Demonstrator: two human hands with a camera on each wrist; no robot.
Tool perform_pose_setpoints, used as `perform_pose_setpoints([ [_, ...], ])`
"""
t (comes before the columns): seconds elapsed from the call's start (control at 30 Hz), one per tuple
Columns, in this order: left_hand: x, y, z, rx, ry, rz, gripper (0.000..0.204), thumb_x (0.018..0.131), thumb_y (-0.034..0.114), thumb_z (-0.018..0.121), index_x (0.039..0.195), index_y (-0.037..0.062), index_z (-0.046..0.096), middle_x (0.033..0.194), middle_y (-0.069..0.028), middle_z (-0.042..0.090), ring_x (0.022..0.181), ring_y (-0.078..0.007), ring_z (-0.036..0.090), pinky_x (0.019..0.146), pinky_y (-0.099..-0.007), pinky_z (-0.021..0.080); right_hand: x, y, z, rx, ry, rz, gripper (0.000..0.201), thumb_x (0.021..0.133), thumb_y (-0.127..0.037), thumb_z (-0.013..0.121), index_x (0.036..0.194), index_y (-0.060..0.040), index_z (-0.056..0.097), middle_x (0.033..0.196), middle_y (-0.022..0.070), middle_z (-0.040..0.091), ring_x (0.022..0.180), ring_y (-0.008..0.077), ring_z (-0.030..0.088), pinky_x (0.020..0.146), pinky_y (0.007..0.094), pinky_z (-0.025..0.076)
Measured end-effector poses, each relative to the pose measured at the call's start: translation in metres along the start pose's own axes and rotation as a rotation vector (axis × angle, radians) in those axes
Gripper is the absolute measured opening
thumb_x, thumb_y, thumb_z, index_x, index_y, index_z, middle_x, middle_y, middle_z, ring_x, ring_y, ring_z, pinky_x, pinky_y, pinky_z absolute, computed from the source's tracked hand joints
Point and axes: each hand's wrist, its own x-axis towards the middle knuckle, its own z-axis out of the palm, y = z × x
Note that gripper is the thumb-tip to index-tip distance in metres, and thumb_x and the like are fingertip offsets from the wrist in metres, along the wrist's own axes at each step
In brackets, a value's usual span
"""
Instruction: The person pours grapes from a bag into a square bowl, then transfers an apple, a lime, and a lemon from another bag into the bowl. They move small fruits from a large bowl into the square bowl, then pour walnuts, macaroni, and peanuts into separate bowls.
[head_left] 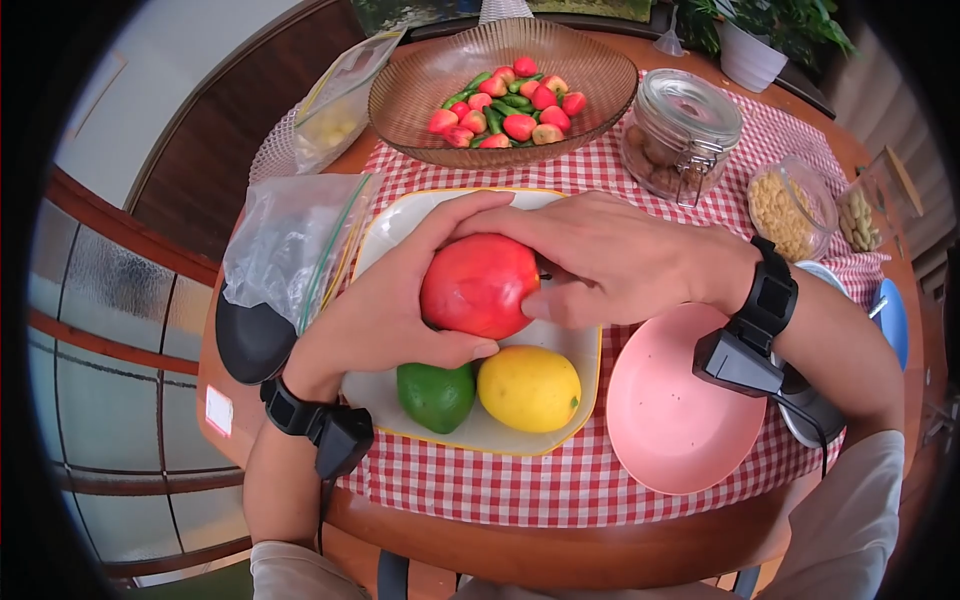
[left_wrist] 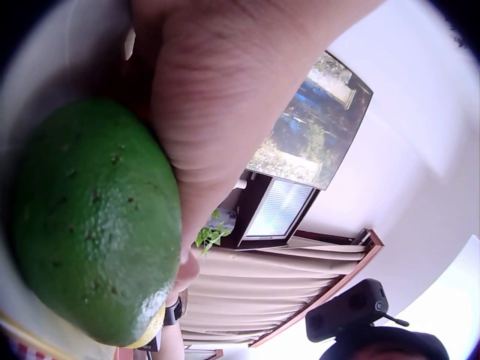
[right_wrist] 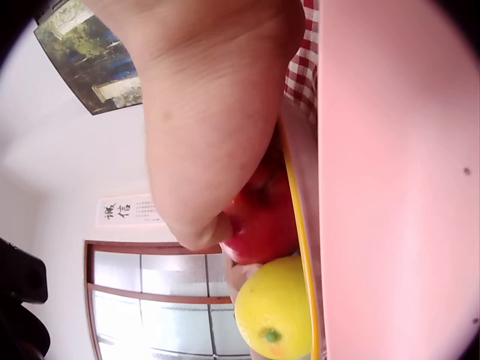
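Both hands hold a large red apple (head_left: 480, 285) over a white dish with a yellow rim (head_left: 385, 235). My left hand (head_left: 400, 290) grips it from the left, thumb along the near side and fingers round the far side. From the right, my right hand (head_left: 610, 255) reaches its fingers over the top, with the thumb by the dark stem. In the dish, just below the left thumb, lie a smooth green fruit (head_left: 437, 397) and a yellow lemon (head_left: 529, 389). The green fruit (left_wrist: 97, 225) fills much of the left wrist view, beside the palm.
A pink bowl (head_left: 685, 420) stands right of the dish. Behind are a brown glass bowl (head_left: 400, 100) of small red fruits and green peppers, and a clip-lid jar (head_left: 690, 110). Clear bags (head_left: 290, 230) lie left, over a dark plate (head_left: 250, 335). Peanut jars (head_left: 790, 205) stand far right.
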Motion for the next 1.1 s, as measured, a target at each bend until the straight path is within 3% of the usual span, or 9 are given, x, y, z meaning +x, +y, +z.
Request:
perform_pose_setpoints([
  [0.23, -0.002, -0.005, 0.001, 0.057, 0.047, 0.057, 0.11, 0.068, 0.023, 0.093, 0.16, 0.0074, 0.034, 0.154, -0.0114, 0.046, 0.142, -0.0237, 0.047, 0.12, -0.0389, 0.038, 0.005, -0.02, -0.004, 0.074, -0.013, 0.176, 0.061, 0.087, -0.032, 0.059, 0.142, -0.0086, 0.054, 0.104, 0.0229, 0.071, 0.094, 0.0425, 0.069, 0.089, 0.0497, 0.054],
  [0.43, 0.0, -0.005, 0.002, 0.126, 0.071, 0.12, 0.11, 0.069, 0.023, 0.095, 0.16, 0.0072, 0.034, 0.155, -0.0119, 0.045, 0.143, -0.0239, 0.046, 0.12, -0.039, 0.038, 0.004, -0.013, 0.003, 0.094, 0.047, 0.126, 0.061, 0.087, -0.027, 0.058, 0.146, -0.0133, 0.053, 0.122, 0.0226, 0.067, 0.104, 0.0431, 0.067, 0.093, 0.0484, 0.055],
  [0.5, 0.001, -0.008, 0.004, 0.119, 0.085, 0.142, 0.108, 0.069, 0.022, 0.095, 0.159, 0.0071, 0.035, 0.152, -0.0137, 0.048, 0.14, -0.0259, 0.049, 0.119, -0.0399, 0.04, 0.004, 0.004, 0.014, 0.002, 0.225, -0.083, 0.065, 0.082, -0.018, 0.062, 0.146, -0.015, 0.052, 0.124, 0.0212, 0.065, 0.106, 0.0433, 0.067, 0.092, 0.0485, 0.055],
  [0.53, 0.0, -0.007, 0.004, 0.105, 0.103, 0.153, 0.107, 0.07, 0.021, 0.094, 0.158, 0.0071, 0.036, 0.15, -0.0156, 0.051, 0.138, -0.0278, 0.052, 0.117, -0.0408, 0.042, 0.004, 0.002, 0.009, -0.018, 0.136, -0.005, 0.073, 0.077, -0.01, 0.066, 0.148, -0.0148, 0.05, 0.122, 0.021, 0.065, 0.107, 0.0431, 0.068, 0.091, 0.0485, 0.056],
  [0.7, -0.003, -0.003, 0.0, 0.13, 0.078, 0.071, 0.108, 0.071, 0.026, 0.095, 0.159, 0.0064, 0.034, 0.149, -0.0167, 0.05, 0.138, -0.0294, 0.052, 0.118, -0.041, 0.041, 0.003, -0.008, 0.003, -0.008, 0.064, 0.004, 0.08, 0.075, -0.013, 0.074, 0.15, -0.0128, 0.045, 0.12, 0.0226, 0.066, 0.101, 0.0429, 0.069, 0.086, 0.0498, 0.058],
  [0.8, -0.005, -0.008, 0.001, 0.113, 0.111, 0.1, 0.112, 0.07, 0.025, 0.096, 0.16, 0.009, 0.032, 0.15, -0.0163, 0.049, 0.138, -0.0299, 0.053, 0.117, -0.0414, 0.042, 0.003, -0.009, 0.01, -0.047, 0.129, -0.035, 0.081, 0.076, -0.019, 0.08, 0.149, -0.0141, 0.045, 0.119, 0.0221, 0.066, 0.1, 0.0435, 0.07, 0.085, 0.0503, 0.058],
  [0.9, -0.004, -0.009, 0.002, -0.009, 0.12, 0.067, 0.116, 0.069, 0.022, 0.097, 0.162, 0.012, 0.029, 0.152, -0.0164, 0.047, 0.137, -0.0304, 0.053, 0.116, -0.0421, 0.044, 0.003, -0.01, 0.012, -0.082, 0.171, 0.054, 0.081, 0.076, -0.024, 0.083, 0.147, -0.0132, 0.046, 0.119, 0.0206, 0.066, 0.101, 0.0439, 0.069, 0.085, 0.0506, 0.058],
  [1.0, -0.004, -0.011, 0.003, -0.035, 0.117, 0.091, 0.117, 0.068, 0.018, 0.097, 0.162, 0.0138, 0.028, 0.153, -0.0169, 0.046, 0.136, -0.0316, 0.054, 0.116, -0.043, 0.045, 0.005, -0.005, 0.013, -0.138, 0.295, -0.142, 0.073, 0.08, -0.024, 0.083, 0.144, -0.0134, 0.048, 0.118, 0.0202, 0.067, 0.098, 0.043, 0.07, 0.084, 0.0494, 0.059],
  [1.1, -0.005, -0.01, 0.002, 0.188, 0.161, 0.095, 0.115, 0.068, 0.019, 0.097, 0.161, 0.0114, 0.03, 0.154, -0.018, 0.046, 0.138, -0.0328, 0.052, 0.117, -0.0434, 0.043, 0.002, -0.016, 0.003, 0.06, 0.305, -0.024, 0.065, 0.089, -0.027, 0.079, 0.143, -0.0126, 0.047, 0.105, 0.0177, 0.067, 0.097, 0.038, 0.071, 0.087, 0.0462, 0.057],
])
